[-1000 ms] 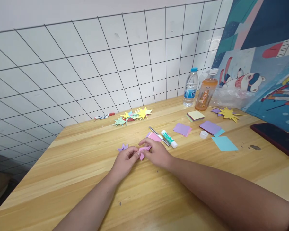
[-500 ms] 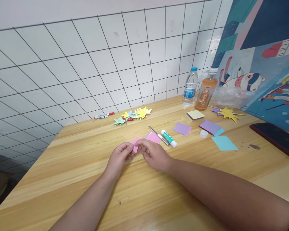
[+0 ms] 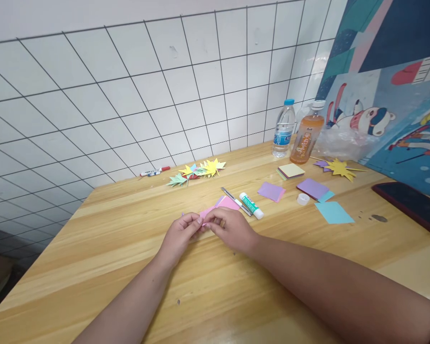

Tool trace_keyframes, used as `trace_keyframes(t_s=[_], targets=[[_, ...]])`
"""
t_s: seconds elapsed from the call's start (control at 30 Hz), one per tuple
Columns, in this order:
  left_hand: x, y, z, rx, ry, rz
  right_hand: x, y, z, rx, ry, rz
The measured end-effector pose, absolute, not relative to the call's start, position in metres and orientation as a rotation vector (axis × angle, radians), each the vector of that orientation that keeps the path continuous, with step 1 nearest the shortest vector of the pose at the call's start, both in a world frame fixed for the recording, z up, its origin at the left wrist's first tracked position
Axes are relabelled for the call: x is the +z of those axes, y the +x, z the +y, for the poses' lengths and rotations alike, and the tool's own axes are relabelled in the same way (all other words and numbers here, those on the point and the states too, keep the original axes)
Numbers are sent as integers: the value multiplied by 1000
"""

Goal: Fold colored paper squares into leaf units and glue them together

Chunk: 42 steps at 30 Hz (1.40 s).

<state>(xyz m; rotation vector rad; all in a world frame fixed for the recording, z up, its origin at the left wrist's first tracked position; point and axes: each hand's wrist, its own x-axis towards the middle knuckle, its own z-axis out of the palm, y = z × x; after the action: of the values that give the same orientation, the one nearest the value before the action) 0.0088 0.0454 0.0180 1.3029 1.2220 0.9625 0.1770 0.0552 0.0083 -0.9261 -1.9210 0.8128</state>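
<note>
Over the middle of the table, my left hand (image 3: 181, 234) pinches a small piece of pink paper (image 3: 205, 213) between thumb and fingers. My right hand (image 3: 232, 228) is closed on the right side of the same paper, its fingertips close to the left ones. Fingers hide most of the paper, so its folds cannot be made out. Just beyond my right hand lie a stack of pink and purple paper squares (image 3: 228, 202), a utility knife (image 3: 232, 198) resting on it, and a capped-looking glue stick (image 3: 251, 206).
Folded paper leaves (image 3: 209, 168) and markers (image 3: 155, 172) lie near the tiled wall. To the right are purple papers (image 3: 270, 191), a blue sheet (image 3: 334, 212), a white cap (image 3: 303, 199), a water bottle (image 3: 283, 130), an orange drink bottle (image 3: 306, 136) and a phone (image 3: 408, 205).
My right fingers have closed onto the pink paper, which has tipped lower and shows less between the hands. The things on the table have stayed put.
</note>
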Motion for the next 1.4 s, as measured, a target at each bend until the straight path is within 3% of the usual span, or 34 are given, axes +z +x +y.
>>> trace_keyframes(t_s=[0.2,1.4], targets=[[18,11,45,997,1350,1251,6,176,56,1040,-977,-1758],[9,11,46,1007,1583,1313,5,174,60,1214,-1015,-1531]])
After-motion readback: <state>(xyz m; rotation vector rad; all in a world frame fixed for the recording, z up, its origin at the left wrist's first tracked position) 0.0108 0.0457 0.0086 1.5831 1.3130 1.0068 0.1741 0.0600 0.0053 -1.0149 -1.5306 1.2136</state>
